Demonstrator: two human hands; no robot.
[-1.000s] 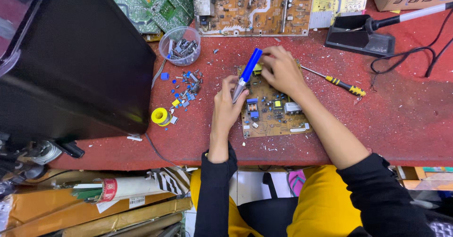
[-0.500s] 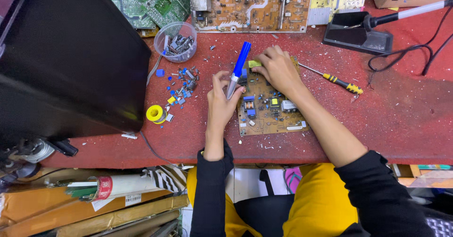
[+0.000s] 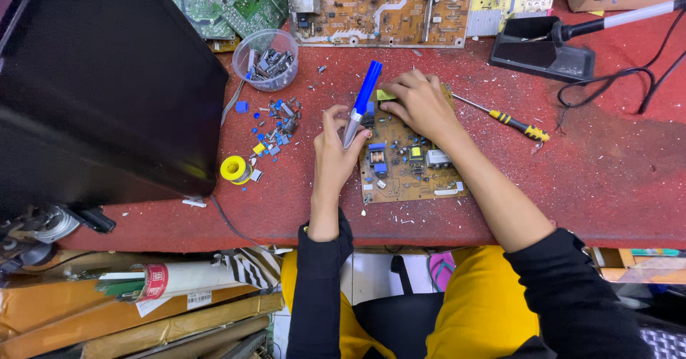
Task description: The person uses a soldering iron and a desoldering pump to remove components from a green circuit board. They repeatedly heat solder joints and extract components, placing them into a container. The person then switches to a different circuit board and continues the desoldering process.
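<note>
My left hand [image 3: 334, 148] grips a blue and silver desoldering pump [image 3: 361, 102], held tilted with its tip at the left edge of a tan circuit board [image 3: 411, 170] lying on the red table [image 3: 286, 195]. My right hand [image 3: 423, 104] rests on the board's far end, fingers pressing on a small yellow-green part there. The board carries blue, yellow and grey components near its middle.
A clear bowl of removed parts [image 3: 268, 60], loose blue and grey components [image 3: 275, 127], a yellow solder spool [image 3: 234, 169], a yellow-handled screwdriver [image 3: 518, 125], a soldering iron stand [image 3: 543, 53], more circuit boards [image 3: 379, 5] at the back and a large black panel [image 3: 100, 87] at left.
Both hands stay on the board. The pump tip has shifted slightly along the board's left edge, and the view has drifted a little.
</note>
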